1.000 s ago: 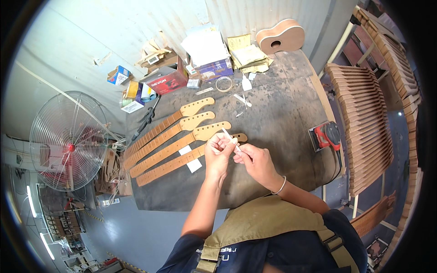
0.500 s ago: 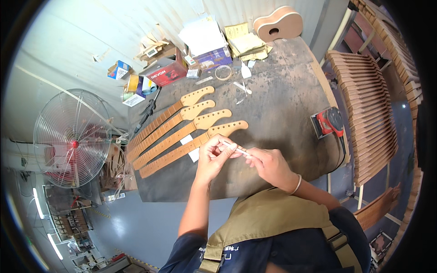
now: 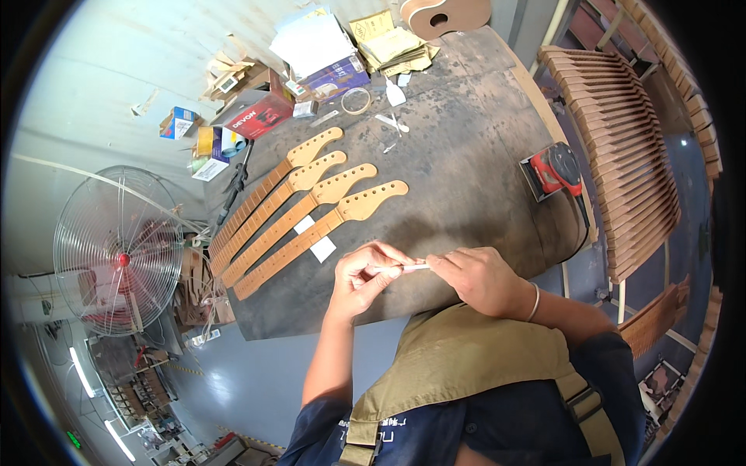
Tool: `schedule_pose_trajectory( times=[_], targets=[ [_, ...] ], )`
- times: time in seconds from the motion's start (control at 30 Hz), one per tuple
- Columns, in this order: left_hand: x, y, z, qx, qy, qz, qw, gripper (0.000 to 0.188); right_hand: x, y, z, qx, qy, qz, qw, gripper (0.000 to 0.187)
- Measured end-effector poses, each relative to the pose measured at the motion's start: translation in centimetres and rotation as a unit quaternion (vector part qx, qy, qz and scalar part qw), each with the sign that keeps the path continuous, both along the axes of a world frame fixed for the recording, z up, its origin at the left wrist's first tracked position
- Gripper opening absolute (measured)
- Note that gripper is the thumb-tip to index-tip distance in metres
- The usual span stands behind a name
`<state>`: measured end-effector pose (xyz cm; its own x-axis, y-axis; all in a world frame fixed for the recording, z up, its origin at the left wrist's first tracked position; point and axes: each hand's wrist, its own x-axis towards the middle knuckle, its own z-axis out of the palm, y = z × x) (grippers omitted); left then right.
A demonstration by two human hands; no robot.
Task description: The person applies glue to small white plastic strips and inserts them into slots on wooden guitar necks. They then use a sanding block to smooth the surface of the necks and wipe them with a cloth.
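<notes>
Above the table's near edge, my left hand (image 3: 363, 273) pinches a thin, whitish stick-like piece (image 3: 414, 266) between thumb and fingers. My right hand (image 3: 483, 281), a pale band round its wrist, grips the other end with its fingertips. The piece lies nearly level between the hands; its ends are covered by fingers, and its exact kind does not show. Several wooden guitar necks (image 3: 339, 215) with drilled headstocks lie side by side, beyond and left of my left hand. White paper (image 3: 322, 248) sticks out from under the nearest necks.
A red and black sander (image 3: 556, 171) rests at the table's right edge, its cord trailing nearer. At the back are a tape ring (image 3: 357, 101), a white bottle (image 3: 395, 93), boxes (image 3: 260, 115) and a guitar body (image 3: 447, 17). A wire-caged fan (image 3: 120, 248) stands left; stacked necks (image 3: 614, 155) fill a right-hand rack.
My hands have moved slightly apart, the right one shifting rightward, and the whitish piece now lies more level between them. The whole view has shifted a little, with the table things appearing farther left.
</notes>
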<state>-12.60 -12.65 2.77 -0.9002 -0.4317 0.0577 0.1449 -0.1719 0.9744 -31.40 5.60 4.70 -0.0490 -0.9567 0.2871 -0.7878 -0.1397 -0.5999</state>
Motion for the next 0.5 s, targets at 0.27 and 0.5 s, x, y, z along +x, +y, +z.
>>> schedule_pose_trajectory(
  times=[0.27,0.5],
  targets=[
    [-0.2,0.8,0.3,-0.030,-0.012,0.005,0.999,0.015,0.1,0.4,-1.1,-0.014,-0.131,0.012,0.991,0.018],
    [-0.2,0.7,0.6,-0.072,-0.076,-0.005,0.994,0.014,-0.8,1.0,-1.4,0.034,-0.065,0.019,0.997,0.022]
  ],
)
